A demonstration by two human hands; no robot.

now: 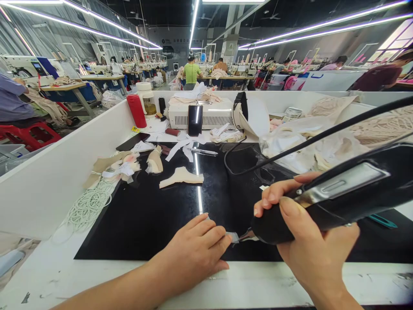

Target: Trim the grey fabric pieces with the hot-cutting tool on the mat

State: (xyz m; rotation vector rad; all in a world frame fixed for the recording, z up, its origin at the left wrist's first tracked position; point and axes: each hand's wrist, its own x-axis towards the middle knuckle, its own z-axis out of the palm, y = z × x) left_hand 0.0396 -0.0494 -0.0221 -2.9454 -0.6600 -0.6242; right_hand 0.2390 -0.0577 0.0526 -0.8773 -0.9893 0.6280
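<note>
My right hand is wrapped round a black corded power tool with a silver plate on its side and a narrow metal tip pointing left. My left hand lies low over the black board, its fingers close together on a small translucent strip. One end of that strip sticks out beside the fingertips, right at the tool's tip; whether the two touch I cannot tell. Beyond my left hand rests a cream, curved foam piece.
Pale green cord and fabric scraps lie at left. Tweezers, a phone and a white vented box are behind. The tool's black cable crosses at right, before plastic bags. White walls edge the table.
</note>
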